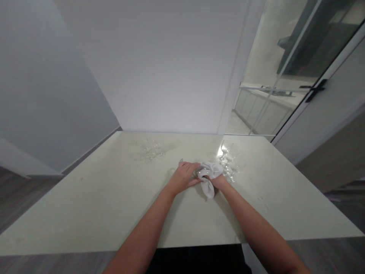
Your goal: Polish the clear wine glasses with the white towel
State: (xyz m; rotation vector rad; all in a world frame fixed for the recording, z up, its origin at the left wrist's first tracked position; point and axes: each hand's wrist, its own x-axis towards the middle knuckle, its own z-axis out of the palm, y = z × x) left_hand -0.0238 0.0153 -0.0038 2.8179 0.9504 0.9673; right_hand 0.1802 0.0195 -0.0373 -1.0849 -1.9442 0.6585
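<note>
Over the middle of the pale table (108, 190), my left hand (184, 176) is wrapped round a clear, glass-like object (196, 173), of which only small parts show. My right hand (217, 181) is mostly hidden by a white cloth (210, 170); it holds the cloth against the right end of the clear object. One end of the cloth hangs down toward the table's front edge. Just behind and right of my right hand lies a group of several clear objects (227, 165).
Another group of clear, thin-looking objects (153, 149) lies at the back left of the table. A white panel (171, 76) rises behind the table. At the right are a glass partition and a door with a black handle (316, 90).
</note>
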